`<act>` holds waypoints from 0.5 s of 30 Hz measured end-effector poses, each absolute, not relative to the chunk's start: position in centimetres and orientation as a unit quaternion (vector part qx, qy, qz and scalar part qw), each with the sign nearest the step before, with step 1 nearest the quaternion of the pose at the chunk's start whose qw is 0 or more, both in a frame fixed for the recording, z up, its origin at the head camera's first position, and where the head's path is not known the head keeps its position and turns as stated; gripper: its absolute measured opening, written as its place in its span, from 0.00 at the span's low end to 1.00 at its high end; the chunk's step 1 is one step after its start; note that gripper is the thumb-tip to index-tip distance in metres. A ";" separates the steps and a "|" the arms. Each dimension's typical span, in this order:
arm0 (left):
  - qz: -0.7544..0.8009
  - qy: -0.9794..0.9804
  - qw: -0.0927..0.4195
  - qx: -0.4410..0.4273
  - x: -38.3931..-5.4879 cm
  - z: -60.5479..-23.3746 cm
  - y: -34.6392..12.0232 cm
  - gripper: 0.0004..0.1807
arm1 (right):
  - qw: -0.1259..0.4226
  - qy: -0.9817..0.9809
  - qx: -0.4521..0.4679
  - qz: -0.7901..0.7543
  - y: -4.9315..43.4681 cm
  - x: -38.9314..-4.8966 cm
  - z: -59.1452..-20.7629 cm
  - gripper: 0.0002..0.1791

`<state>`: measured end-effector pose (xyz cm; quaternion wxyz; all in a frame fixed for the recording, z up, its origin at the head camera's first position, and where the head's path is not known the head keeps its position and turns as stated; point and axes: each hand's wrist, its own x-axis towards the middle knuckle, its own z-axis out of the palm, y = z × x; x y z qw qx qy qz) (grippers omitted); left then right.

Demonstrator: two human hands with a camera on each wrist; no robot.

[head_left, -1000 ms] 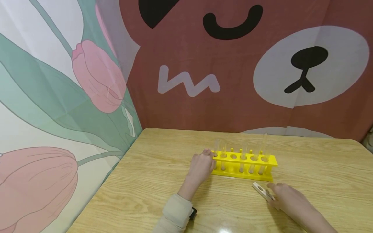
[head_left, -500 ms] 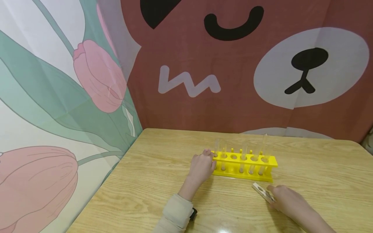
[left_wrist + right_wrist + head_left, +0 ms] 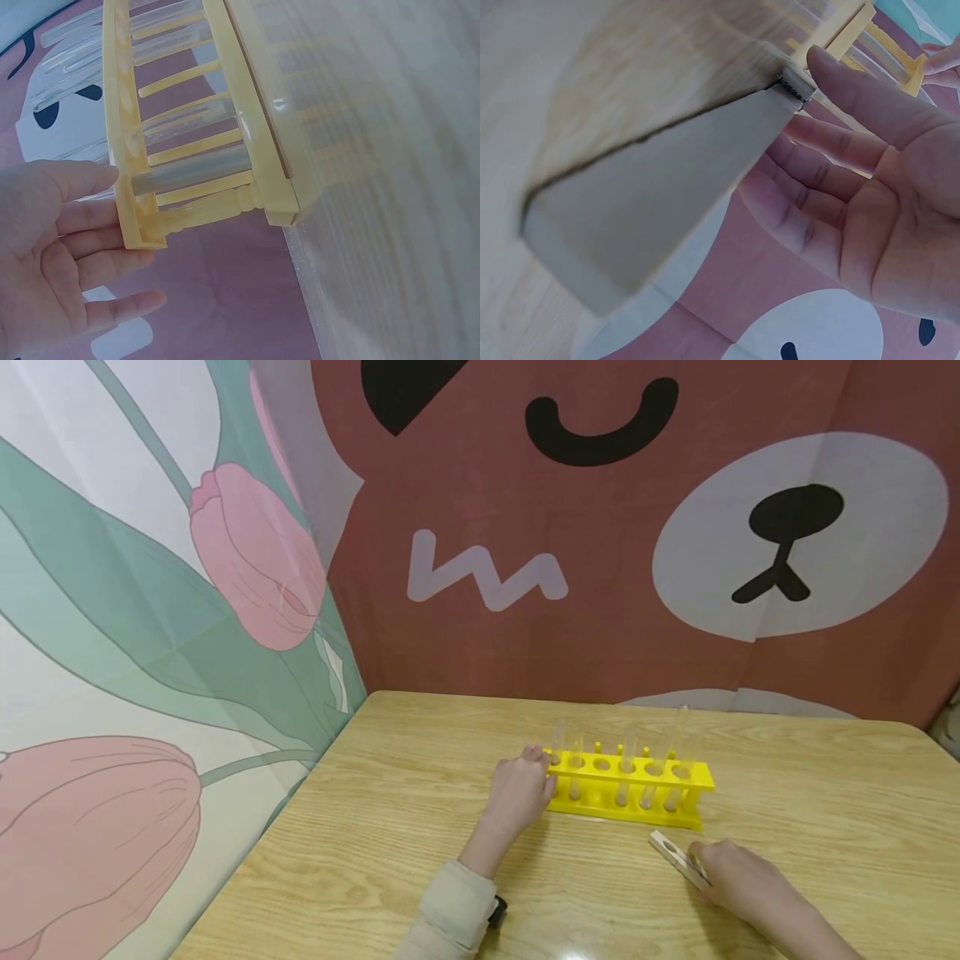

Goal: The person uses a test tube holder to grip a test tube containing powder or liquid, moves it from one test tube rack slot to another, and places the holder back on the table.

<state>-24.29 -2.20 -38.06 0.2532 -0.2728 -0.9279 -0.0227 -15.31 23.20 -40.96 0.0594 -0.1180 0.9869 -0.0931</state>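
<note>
In the head view a yellow test tube rack (image 3: 626, 814) stands on the table with several clear test tubes (image 3: 628, 743) upright in its holes. My left hand (image 3: 517, 789) grips the rack's left end; the left wrist view has the thumb (image 3: 94, 180) on the top plate and fingers behind it. A pale wooden test tube clamp (image 3: 675, 856) lies in front of the rack's right end. My right hand (image 3: 746, 877) holds it, the thumb (image 3: 840, 82) beside the metal spring (image 3: 798, 82) and the fingers along the other side in the right wrist view.
The wood-grain table (image 3: 360, 860) runs back to a wall hanging (image 3: 487, 652) with a bear face. A flower-print hanging (image 3: 247, 560) borders the left side. One hole (image 3: 602, 764) in the rack holds no tube.
The right hand has shifted very slightly and its fingers now sit a little lower around the clamp. Left hand and rack have stayed in place.
</note>
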 end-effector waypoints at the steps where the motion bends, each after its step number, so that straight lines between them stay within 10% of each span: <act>1: -0.023 -0.927 0.255 -0.273 -24.3 -38.0 -2.2 0.12 | 0.061 0.987 -0.119 -0.093 23.2 -15.3 -41.0 0.16; 15: 0.000 -0.920 0.277 -0.275 -24.3 -38.0 -2.3 0.12 | 0.094 0.983 -0.117 -0.110 23.0 -15.5 -40.7 0.14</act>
